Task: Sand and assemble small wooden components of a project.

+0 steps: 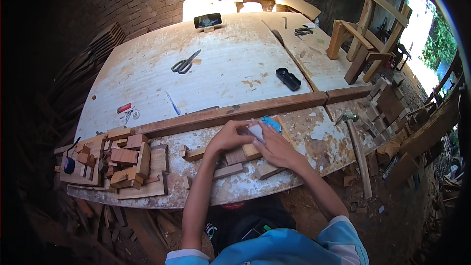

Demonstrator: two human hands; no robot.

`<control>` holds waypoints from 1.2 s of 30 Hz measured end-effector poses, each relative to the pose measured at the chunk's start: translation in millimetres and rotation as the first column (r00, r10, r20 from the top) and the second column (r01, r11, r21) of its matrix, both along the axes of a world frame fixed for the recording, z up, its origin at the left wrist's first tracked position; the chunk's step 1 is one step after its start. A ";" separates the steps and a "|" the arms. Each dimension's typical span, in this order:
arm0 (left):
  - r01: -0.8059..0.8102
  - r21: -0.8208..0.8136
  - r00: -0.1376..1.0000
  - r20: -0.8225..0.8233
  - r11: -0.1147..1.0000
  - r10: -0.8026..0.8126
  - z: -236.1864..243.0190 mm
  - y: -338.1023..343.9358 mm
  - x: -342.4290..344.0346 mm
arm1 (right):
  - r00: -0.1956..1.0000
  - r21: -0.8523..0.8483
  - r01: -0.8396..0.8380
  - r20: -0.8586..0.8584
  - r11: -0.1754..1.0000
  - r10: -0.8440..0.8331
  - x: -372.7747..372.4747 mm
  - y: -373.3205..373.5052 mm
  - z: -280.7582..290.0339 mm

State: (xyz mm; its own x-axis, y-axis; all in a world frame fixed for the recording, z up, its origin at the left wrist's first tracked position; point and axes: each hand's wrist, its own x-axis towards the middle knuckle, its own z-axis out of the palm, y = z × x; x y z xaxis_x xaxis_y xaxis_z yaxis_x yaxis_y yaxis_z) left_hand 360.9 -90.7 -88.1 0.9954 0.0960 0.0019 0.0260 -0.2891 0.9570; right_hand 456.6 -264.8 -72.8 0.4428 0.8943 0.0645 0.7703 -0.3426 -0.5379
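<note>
The small wooden block [239, 154] lies on the bench [294, 132], just in front of the long wooden rail [235, 113]. The left hand [226, 137] presses on it with fingers together, and the right hand [274, 148] pinches a pale sanding piece [256, 130] against its top.

Your left hand [228, 137] and right hand [275, 146] meet over a small wood block [245, 151] at the near edge of the surface [230, 68]. Just behind them a long beam [230, 114] runs left to right. To your left, near the edge, lies a pile of wood offcuts [122, 159]. Beyond the beam, scissors [185, 63] lie far left of centre, and a phone [207, 20] stands at the far edge. To your right a hammer [357, 149] lies near the edge, with a wooden stool frame [368, 39] far right.
</note>
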 end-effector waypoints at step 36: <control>0.072 0.001 0.993 -0.095 0.997 -0.071 22.2 -2.7 -7.2 | 0.994 -0.025 -0.021 0.103 0.999 0.024 1.5 -2.0 -1.4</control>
State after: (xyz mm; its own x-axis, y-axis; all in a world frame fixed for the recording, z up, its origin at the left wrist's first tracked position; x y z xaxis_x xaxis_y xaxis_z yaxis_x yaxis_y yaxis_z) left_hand 353.7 -93.5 -66.0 0.9954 0.0246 -0.0926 0.0957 -0.2981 0.9497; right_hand 458.1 -266.8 -74.1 0.4147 0.9058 0.0872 0.8288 -0.3364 -0.4472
